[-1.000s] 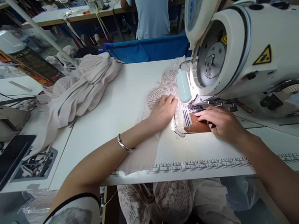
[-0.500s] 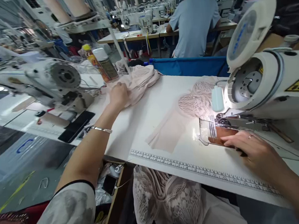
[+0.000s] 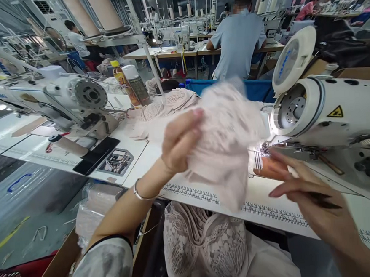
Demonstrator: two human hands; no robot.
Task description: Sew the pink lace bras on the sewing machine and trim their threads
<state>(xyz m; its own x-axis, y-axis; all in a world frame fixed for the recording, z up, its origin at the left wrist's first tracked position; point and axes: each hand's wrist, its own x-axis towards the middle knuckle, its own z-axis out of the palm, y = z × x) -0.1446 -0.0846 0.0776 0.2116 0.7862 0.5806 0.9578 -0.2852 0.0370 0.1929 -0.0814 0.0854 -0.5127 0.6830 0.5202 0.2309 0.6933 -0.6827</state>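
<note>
My left hand (image 3: pixel 182 141) is closed on a pale pink lace bra piece (image 3: pixel 225 123), lifted above the white table and blurred by motion. The fabric hangs down over the ruler strip at the table's edge. My right hand (image 3: pixel 318 192) is by the right sewing machine (image 3: pixel 331 107), index and middle fingers stretched out. A dark pointed tool (image 3: pixel 324 198) lies across its palm; its exact kind is unclear. Near those fingertips is an orange-brown plate (image 3: pixel 271 168) beneath the lit needle area. More pink lace pieces (image 3: pixel 169 101) lie in a pile at the back of the table.
A second sewing machine (image 3: pixel 71 96) stands at left, near a thread cone (image 3: pixel 68 146) and a black phone (image 3: pixel 96 156). Two spray cans (image 3: pixel 136 85) stand behind the pile. Lace bras (image 3: pixel 208 246) lie below the table edge. A person in blue (image 3: pixel 238 42) sits ahead.
My left hand has moved right from the pile, now carrying a lace piece in front of the machine. My right hand has drawn off the orange-brown plate, fingers spreading. The view has tilted up slightly.
</note>
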